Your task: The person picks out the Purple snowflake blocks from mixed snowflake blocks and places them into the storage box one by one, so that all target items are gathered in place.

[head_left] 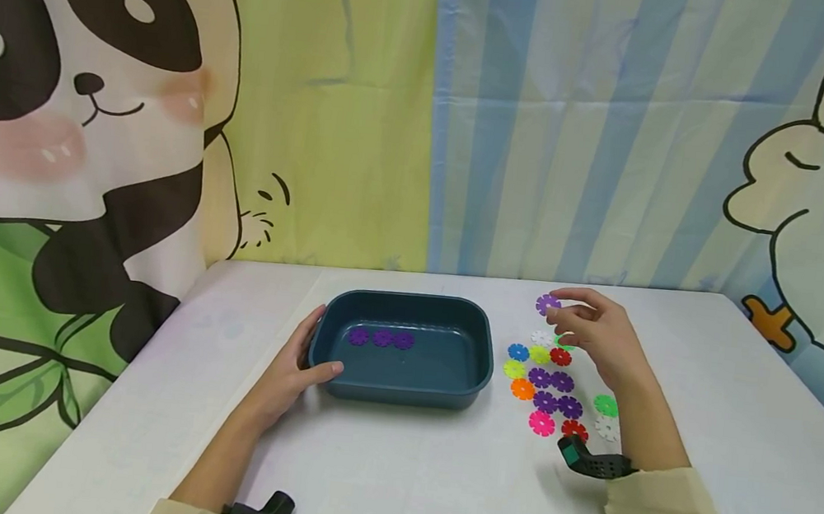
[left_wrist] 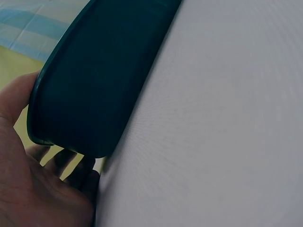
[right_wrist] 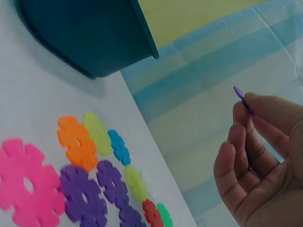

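Note:
My left hand (head_left: 289, 369) grips the left end of a dark teal plastic basin (head_left: 399, 394), thumb over the near rim and fingers round its outer side. In the left wrist view the basin's wall (left_wrist: 90, 85) sits between that thumb and the fingers. Three purple snowflake discs (head_left: 383, 338) lie in a row inside the basin. Raised above the table to the right, my right hand (head_left: 598, 333) pinches one purple snowflake disc (head_left: 546, 304) between thumb and forefinger. The right wrist view shows this disc (right_wrist: 238, 92) edge-on.
Right of the basin, loose snowflake discs lie flat on the white table (head_left: 391, 470): several purple ones (head_left: 545, 401), a pink one (head_left: 542, 423), an orange one (head_left: 522, 389), a blue one (head_left: 518, 352), plus yellow, red, green and white. A printed curtain (head_left: 365, 120) hangs behind the table.

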`<state>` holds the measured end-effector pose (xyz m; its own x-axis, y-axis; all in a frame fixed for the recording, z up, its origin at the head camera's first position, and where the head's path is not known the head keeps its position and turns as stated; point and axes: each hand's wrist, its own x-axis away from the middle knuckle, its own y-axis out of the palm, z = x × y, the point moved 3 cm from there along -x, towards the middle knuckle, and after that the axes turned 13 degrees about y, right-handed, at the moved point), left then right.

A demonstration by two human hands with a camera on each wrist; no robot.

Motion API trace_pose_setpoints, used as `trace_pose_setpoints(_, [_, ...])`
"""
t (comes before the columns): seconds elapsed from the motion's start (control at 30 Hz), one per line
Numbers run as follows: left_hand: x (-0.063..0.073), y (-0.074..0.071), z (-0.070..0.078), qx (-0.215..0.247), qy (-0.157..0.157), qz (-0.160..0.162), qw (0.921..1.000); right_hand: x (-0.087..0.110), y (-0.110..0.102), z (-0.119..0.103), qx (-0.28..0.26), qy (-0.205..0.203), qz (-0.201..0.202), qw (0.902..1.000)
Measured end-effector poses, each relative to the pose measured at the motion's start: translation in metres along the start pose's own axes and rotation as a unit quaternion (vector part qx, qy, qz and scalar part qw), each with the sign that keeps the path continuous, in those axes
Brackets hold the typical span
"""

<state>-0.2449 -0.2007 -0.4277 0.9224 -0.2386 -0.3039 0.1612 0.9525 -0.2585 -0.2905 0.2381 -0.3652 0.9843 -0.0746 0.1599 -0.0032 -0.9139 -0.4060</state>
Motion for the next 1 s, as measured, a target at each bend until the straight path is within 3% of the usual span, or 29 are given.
trace_pose_setpoints(0.27, [0.000, 0.000, 0.000, -0.003, -0.003, 0.003, 1.0000, 0.001, 0.015, -0.009, -0.020, 0.022, -0.008, 0.9995])
trace_pose_setpoints(1.0, [-0.001, 0.000, -0.002, 0.003, -0.004, 0.003, 1.0000, -0.005, 0.064, -0.034, -0.068, 0.026, -0.055, 0.9958])
